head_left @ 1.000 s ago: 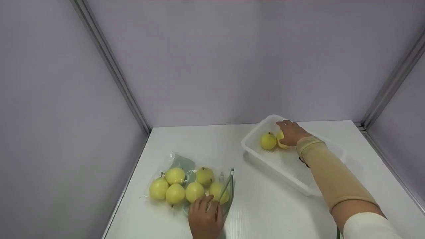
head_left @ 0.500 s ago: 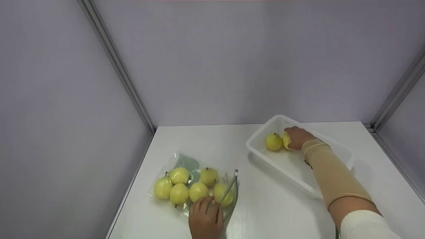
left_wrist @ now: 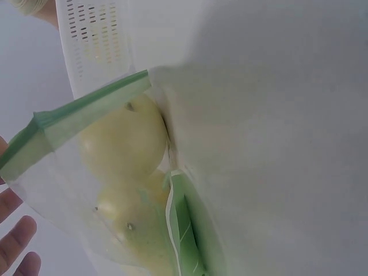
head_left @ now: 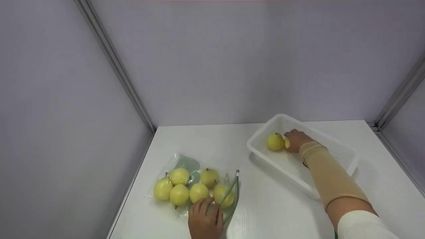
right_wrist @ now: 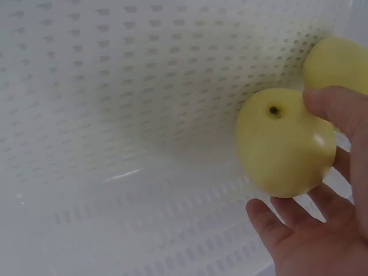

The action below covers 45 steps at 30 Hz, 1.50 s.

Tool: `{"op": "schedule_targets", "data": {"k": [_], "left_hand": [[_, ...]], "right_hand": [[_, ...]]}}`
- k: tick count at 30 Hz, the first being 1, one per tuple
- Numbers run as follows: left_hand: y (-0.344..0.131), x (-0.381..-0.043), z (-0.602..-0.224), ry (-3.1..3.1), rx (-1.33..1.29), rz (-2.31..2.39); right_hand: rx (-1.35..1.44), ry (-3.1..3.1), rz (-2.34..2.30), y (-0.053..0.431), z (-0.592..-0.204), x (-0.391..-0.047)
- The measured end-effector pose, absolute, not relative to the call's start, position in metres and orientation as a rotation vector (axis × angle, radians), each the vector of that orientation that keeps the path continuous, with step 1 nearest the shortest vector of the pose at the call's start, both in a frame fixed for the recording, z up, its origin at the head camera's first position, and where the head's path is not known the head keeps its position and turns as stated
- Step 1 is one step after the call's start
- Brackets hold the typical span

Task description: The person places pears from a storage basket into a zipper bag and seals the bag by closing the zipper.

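My right hand is down inside a white perforated plastic basket. Its thumb and fingers hold a yellow pear, with the thumb on top and fingertips at the side. Beside that fruit sits a second pear in the basket. At the front, my left hand pinches the edge of a clear zip bag near its green strip; its other fingers are spread. The bag lies on its side with several pears inside. In the left wrist view the green-edged mouth gapes.
A white table carries the bag on the left and the basket on the right. Grey panels enclose it at the back and both sides, with metal posts at the corners.
My right hand has come down lower in the basket with its pear, near the other one. My left hand has stayed at the bag's mouth. The head view has shifted slightly.
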<state>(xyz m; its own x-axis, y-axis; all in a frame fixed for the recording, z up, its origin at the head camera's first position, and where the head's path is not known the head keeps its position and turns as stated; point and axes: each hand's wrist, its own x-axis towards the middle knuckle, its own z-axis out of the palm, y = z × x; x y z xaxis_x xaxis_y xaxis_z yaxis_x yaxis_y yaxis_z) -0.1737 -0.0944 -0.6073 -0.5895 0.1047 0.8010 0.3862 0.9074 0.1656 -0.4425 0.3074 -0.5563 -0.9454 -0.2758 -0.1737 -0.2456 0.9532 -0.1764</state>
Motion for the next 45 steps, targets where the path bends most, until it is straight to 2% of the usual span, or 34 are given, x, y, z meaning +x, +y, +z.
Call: {"op": "schedule_targets", "data": {"k": [12, 23, 31, 37, 45], "left_hand": [[-0.089, -0.172, -0.606, -2.219, -0.334, -0.390], [-0.090, -0.181, -0.610, -2.161, -0.361, -0.416], [-0.089, -0.182, -0.610, -2.215, -0.326, -0.419], [-0.086, -0.188, -0.610, -2.172, -0.313, -0.416], [-0.083, -0.194, -0.605, -2.177, -0.283, -0.439]], "right_hand": [[-0.453, 2.902, -0.333, 0.325, -0.564, -0.428], [-0.571, 3.068, -0.492, 0.298, -0.503, -0.406], [-0.792, 3.158, -0.637, 0.260, -0.475, -0.363], [-0.977, 3.176, -0.699, 0.240, -0.478, -0.333], [-1.098, 3.129, -0.823, 0.222, -0.506, -0.301]]}}
